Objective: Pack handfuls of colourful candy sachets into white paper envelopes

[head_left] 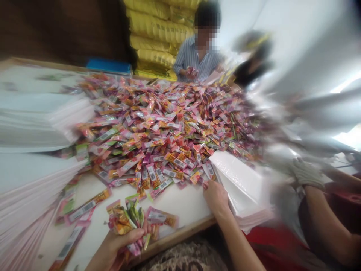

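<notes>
My left hand [124, 239] is closed around a bunch of small snack packets [128, 218], orange, pink and green, above the table's near edge. My right hand [216, 197] rests at the near edge of a big heap of similar packets [169, 128]. Its fingers are curled in; what they hold, if anything, is hidden. Right beside that hand, an open white padded envelope [239, 180] lies with its mouth toward me, on top of pinkish envelopes [256, 218]. Several loose packets, one with a barcode [87, 209], lie near my left hand.
Stacks of pale envelopes [34, 210] stand at the left. A blue box [108, 66] sits at the far edge. Across the table, a person in a striped shirt [184, 52] holds packets. A co-worker's gloved hand [308, 175] is at the right. Yellow sacks [158, 30] are piled behind.
</notes>
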{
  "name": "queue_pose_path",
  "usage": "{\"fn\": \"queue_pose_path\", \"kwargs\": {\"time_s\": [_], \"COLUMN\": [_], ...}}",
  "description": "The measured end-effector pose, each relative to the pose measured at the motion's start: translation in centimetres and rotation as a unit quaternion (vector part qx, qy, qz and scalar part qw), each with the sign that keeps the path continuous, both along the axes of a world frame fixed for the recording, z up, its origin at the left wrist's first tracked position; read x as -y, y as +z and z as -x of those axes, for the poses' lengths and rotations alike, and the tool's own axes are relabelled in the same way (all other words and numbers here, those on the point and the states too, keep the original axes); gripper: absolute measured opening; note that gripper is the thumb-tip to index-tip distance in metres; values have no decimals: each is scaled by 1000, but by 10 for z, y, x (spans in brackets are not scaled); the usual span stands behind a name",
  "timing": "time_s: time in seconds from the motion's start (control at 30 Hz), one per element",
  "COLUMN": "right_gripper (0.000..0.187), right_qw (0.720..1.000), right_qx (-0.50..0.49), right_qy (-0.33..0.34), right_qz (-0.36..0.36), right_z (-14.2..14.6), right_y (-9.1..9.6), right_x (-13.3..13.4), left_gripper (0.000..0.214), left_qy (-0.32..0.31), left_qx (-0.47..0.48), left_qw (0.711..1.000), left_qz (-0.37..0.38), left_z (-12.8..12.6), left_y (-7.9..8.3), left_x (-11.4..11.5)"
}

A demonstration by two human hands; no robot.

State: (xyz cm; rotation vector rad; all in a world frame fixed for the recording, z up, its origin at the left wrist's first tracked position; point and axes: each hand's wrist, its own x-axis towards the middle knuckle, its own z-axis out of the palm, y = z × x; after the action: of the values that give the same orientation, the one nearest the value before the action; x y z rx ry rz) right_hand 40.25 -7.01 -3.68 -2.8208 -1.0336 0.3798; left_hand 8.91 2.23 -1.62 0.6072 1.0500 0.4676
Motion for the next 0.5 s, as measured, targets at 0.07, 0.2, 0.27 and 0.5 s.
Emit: {"fn": "queue_pose_path", "kwargs": {"time_s": [0.07,0.2,0.27,0.5], "right_gripper": [14,12,15,39], "right_qw": [996,918,877,815], "right_qx": [-27,-251,-317,-336], "right_qy": [31,161,189,173], "right_qz": [-79,-262,-307,-439], "right_z": [10,55,84,130], "right_y": [7,38,52,52], "right_x": [2,6,1,-30], "left_gripper": [25,33,35,44], "left_qy": [-43,-101,-89,-44], "left_qx": [26,97,106,63], "left_qw": [998,989,990,995], "left_qz": [-34,-49,-9,-59], "left_z": [-10,-37,-49,-50], "left_y": [6,12,15,34], "left_x": [4,12,16,20]}}
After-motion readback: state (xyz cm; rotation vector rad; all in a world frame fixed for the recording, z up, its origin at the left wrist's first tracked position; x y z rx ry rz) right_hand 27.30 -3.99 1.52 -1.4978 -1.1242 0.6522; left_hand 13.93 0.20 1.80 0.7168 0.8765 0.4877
